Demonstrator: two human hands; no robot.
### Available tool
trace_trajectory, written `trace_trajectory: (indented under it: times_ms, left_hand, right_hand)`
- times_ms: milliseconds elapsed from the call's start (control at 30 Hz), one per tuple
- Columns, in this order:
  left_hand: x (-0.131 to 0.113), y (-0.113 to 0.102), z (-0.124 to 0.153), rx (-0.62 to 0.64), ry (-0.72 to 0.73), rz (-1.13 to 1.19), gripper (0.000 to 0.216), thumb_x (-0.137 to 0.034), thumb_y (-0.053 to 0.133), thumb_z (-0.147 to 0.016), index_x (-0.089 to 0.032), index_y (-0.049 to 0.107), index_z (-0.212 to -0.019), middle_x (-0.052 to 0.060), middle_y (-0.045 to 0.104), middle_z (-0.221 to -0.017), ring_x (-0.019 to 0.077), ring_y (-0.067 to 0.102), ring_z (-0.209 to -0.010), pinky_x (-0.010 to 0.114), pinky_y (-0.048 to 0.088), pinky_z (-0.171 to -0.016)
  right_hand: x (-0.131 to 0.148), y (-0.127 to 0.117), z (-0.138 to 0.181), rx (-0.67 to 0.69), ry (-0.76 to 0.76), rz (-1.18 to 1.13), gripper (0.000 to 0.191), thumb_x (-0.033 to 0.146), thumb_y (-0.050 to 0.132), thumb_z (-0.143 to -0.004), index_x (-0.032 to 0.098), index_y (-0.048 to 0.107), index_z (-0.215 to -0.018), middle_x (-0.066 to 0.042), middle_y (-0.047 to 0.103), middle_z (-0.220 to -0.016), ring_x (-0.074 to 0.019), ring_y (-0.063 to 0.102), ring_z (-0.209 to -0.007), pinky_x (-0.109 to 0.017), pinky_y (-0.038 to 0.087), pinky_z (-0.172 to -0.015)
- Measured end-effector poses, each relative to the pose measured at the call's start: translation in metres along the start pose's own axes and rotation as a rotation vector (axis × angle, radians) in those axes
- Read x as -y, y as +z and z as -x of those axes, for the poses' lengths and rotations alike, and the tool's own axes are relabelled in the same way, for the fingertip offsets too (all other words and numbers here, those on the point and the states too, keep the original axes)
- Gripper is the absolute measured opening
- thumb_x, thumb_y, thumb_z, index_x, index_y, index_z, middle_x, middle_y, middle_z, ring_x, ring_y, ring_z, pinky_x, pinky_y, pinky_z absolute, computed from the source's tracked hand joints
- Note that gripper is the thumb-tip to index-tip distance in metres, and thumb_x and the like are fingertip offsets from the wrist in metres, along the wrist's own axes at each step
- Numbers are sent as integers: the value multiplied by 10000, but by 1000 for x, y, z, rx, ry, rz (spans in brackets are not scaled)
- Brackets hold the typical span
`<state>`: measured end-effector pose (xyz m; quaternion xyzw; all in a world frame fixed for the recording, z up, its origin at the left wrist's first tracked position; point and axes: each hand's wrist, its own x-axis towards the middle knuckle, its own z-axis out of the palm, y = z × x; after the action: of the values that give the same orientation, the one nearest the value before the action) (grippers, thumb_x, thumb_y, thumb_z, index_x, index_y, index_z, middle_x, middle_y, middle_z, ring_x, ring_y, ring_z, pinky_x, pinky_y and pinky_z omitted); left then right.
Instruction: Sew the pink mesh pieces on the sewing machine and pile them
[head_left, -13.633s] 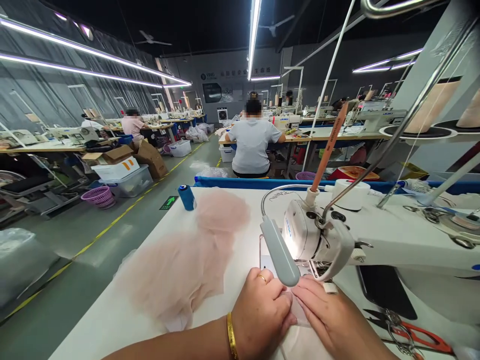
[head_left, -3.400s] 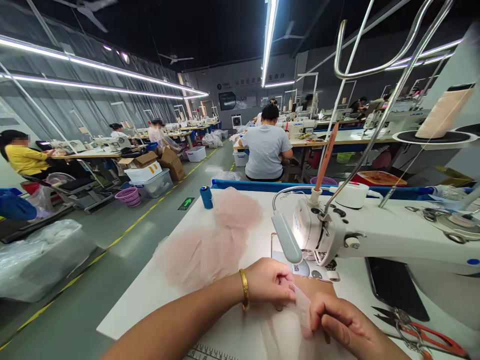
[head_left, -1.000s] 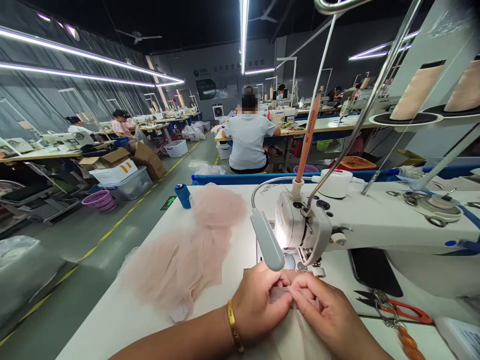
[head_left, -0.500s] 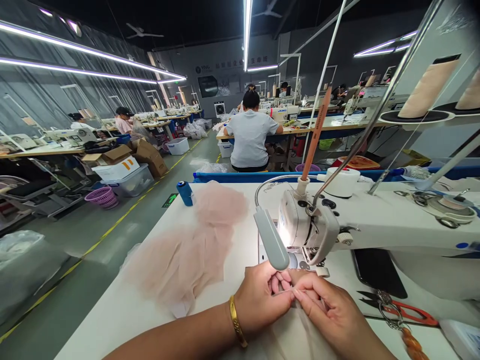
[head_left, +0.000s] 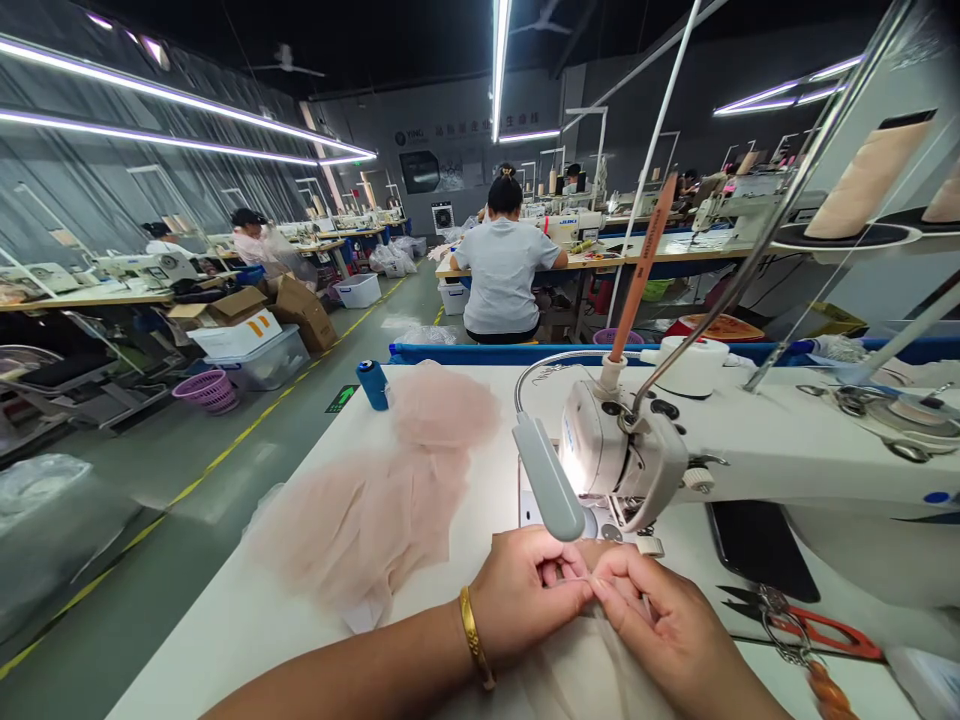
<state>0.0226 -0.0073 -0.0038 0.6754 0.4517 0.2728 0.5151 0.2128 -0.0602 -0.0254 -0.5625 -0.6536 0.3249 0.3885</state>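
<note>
My left hand [head_left: 525, 595], with a gold bangle at the wrist, pinches the edge of a sheer pale tulle piece [head_left: 577, 670] just in front of the white sewing machine [head_left: 720, 460]. My right hand [head_left: 660, 625] pinches the same edge, fingertips meeting the left hand's. Both hands sit below the machine's grey lamp arm [head_left: 547, 490] and near the needle area. A heap of pink tulle pieces [head_left: 382, 510] lies to the left on the white table [head_left: 247, 620].
A blue thread spool [head_left: 372, 384] stands at the table's far left. Orange-handled scissors [head_left: 810, 625] and a black phone [head_left: 757, 550] lie to the right. Thread cones [head_left: 862, 180] stand on the rack. A person in grey [head_left: 504, 270] sits ahead; others work at left.
Both hands stay pinched together on the tulle edge before the needle; fingers shifted slightly. The view tilted a little.
</note>
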Motion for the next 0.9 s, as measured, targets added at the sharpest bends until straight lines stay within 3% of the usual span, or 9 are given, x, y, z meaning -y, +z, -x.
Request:
trace_trajectory:
  times_ms: [200, 333, 433, 533, 633, 733, 833, 900]
  left_hand:
    - [3, 0, -1, -95, 208, -207, 139, -274, 777, -838, -201, 726, -732, 48, 696, -895, 238, 603, -918, 362, 464, -841]
    - [7, 4, -4, -149, 239, -459, 111, -188, 727, -829, -187, 662, -738, 63, 671, -980, 286, 585, -1001, 454, 404, -932]
    - [8, 4, -5, -165, 281, -551, 98, -155, 721, -804, -190, 649, -860, 69, 654, -1014, 286, 572, -993, 446, 413, -909]
    - [7, 1, -4, -187, 422, -596, 180, -117, 718, -810, -203, 650, -953, 68, 662, -1067, 276, 575, -986, 412, 419, -872]
    - [8, 0, -4, -167, 610, -677, 118, -99, 644, -923, -200, 625, -865, 39, 696, -1002, 232, 591, -916, 374, 407, -810]
    - [9, 0, -3, -154, 695, -796, 250, -109, 599, -994, -180, 568, -756, 18, 712, -892, 191, 590, -803, 362, 376, -727]
    - [10, -1, -1, -165, 713, -869, 259, -98, 620, -974, -178, 561, -735, 12, 715, -879, 180, 593, -778, 373, 375, -711]
    - [11, -1, 1, -205, 740, -884, 231, -93, 630, -955, -184, 574, -750, 5, 703, -859, 187, 597, -786, 382, 395, -730]
  right_hand:
    - [-12, 5, -2, -46, -12, 125, 421, 588, 494, -1048, 265, 596, -796, 10, 575, -673, -188, 536, -638, -295, 414, -587]
    - [-21, 10, -13, -11, -77, 295, 355, 473, 474, -1042, 269, 575, -769, -10, 618, -680, -206, 552, -608, -314, 410, -582]
    - [-24, 11, -21, 7, -74, 378, 326, 437, 485, -1021, 280, 564, -747, -10, 608, -649, -206, 541, -545, -315, 401, -545]
    - [-26, 11, -25, -58, -81, 424, 284, 450, 508, -1011, 293, 605, -795, -27, 632, -666, -236, 597, -574, -322, 426, -538]
    - [-27, 10, -25, -127, -116, 450, 241, 462, 531, -1006, 291, 687, -941, -75, 714, -786, -291, 696, -710, -347, 490, -573]
    - [-30, 9, -22, -152, -174, 476, 249, 429, 522, -1022, 285, 725, -1028, -120, 772, -959, -332, 754, -880, -373, 556, -636]
    - [-35, 8, -19, -98, -264, 502, 290, 356, 465, -1068, 294, 741, -1130, -127, 774, -1123, -305, 773, -934, -381, 610, -710]
    - [-39, 8, -17, -61, -321, 517, 350, 299, 400, -1094, 295, 744, -1158, -118, 763, -1112, -270, 781, -891, -374, 633, -720]
